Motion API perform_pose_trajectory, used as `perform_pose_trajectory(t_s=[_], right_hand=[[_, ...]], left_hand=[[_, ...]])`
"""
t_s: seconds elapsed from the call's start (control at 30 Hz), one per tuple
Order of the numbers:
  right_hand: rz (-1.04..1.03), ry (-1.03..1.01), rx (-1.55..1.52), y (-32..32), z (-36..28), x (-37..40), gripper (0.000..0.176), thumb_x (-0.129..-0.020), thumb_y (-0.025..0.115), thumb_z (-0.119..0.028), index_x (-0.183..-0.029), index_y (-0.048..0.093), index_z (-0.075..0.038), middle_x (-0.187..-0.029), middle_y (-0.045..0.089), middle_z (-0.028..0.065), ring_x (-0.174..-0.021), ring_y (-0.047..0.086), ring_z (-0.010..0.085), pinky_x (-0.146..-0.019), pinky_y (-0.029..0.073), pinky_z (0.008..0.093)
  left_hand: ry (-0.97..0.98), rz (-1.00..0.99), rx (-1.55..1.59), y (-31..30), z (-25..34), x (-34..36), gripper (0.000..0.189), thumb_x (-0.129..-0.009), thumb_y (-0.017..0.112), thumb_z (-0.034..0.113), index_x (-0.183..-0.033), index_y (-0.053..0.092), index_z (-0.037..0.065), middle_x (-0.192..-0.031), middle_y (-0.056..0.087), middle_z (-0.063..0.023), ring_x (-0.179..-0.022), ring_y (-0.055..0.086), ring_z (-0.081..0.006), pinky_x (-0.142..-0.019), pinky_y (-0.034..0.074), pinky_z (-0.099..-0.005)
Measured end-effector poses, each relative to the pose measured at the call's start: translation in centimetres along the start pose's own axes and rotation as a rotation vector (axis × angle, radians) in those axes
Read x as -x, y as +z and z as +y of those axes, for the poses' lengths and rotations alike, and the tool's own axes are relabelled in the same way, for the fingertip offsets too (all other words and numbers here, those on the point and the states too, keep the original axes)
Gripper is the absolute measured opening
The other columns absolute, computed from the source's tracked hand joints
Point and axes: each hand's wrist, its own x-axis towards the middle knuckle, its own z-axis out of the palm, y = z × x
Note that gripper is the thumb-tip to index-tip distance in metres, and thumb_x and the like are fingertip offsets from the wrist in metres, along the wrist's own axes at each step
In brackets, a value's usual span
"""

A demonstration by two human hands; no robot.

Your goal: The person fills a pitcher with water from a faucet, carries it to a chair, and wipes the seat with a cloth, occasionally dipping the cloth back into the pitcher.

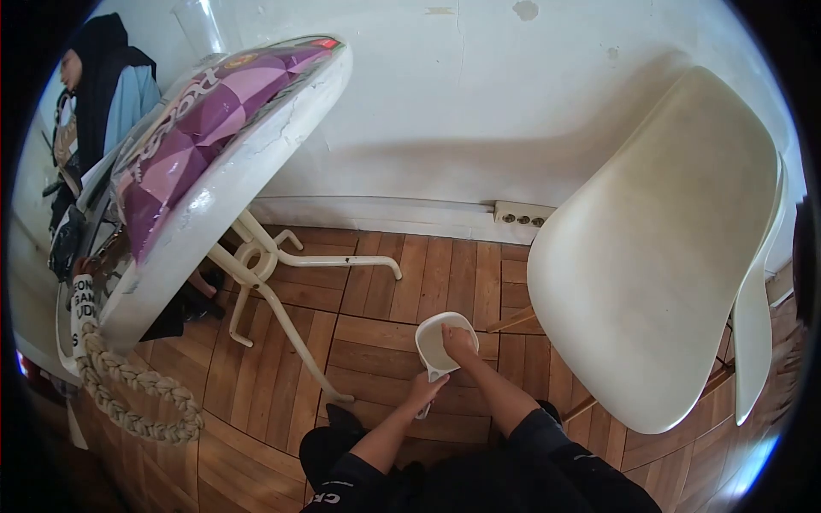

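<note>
A white scoop-like pan (436, 353) with a short handle is held low over the wooden floor, its hollow side facing up. My left hand (423, 392) is closed around the handle, on the side nearest my body. My right hand (459, 342) reaches over the right part of the pan, with its fingers curled inside the rim. The fingertips are too small and partly hidden, so whether they pinch anything cannot be made out.
A white table (291, 111) carrying a purple package (205, 128) stands at left on metal legs (282, 316). A braided cord (141, 410) hangs from it. At right is a white chair (658, 256). A power strip (523, 215) lies along the wall. Another person (111, 94) is at far left.
</note>
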Motion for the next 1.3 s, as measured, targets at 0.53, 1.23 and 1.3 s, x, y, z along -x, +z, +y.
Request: perform_pose_trajectory(t_s=[0.53, 1.23, 1.3], right_hand=[[0.035, 0.143, -0.048, -0.2, -0.9, -3.7, 0.058, -0.094, 0.029, -0.041, -0.081, 0.066, 0.002, -0.085, 0.061, 0.0284, -0.083, 0.059, 0.0446, -0.080, 0.045, 0.0496], [0.372, -0.277, -0.034, -5.7, -5.9, -1.1, 0.039, -0.095, 0.036, -0.026, -0.080, 0.059, 0.002, -0.072, 0.063, 0.0206, -0.065, 0.060, 0.0396, -0.059, 0.048, 0.0483], [0.296, -0.286, -0.119, -6.6, -6.9, -0.8, 0.041, -0.094, 0.039, -0.027, -0.072, 0.060, 0.001, -0.068, 0.061, 0.0212, -0.063, 0.060, 0.0384, -0.055, 0.048, 0.0471]], left_hand=[[0.104, -0.086, -0.340, -3.0, 2.2, -6.0, 0.045, -0.087, 0.057, 0.024, -0.124, 0.043, 0.002, -0.122, 0.053, -0.0178, -0.115, 0.049, -0.0297, -0.096, 0.036, -0.0382], [0.291, -0.153, -0.822, -2.2, 7.8, 7.8, 0.057, -0.083, 0.057, 0.031, -0.126, 0.040, -0.004, -0.122, 0.045, -0.0279, -0.113, 0.045, -0.0393, -0.095, 0.038, -0.0438], [0.407, -0.183, -0.987, -0.5, 3.8, 9.1, 0.058, -0.083, 0.058, 0.031, -0.127, 0.040, -0.003, -0.120, 0.047, -0.0274, -0.112, 0.047, -0.0393, -0.094, 0.038, -0.0437]])
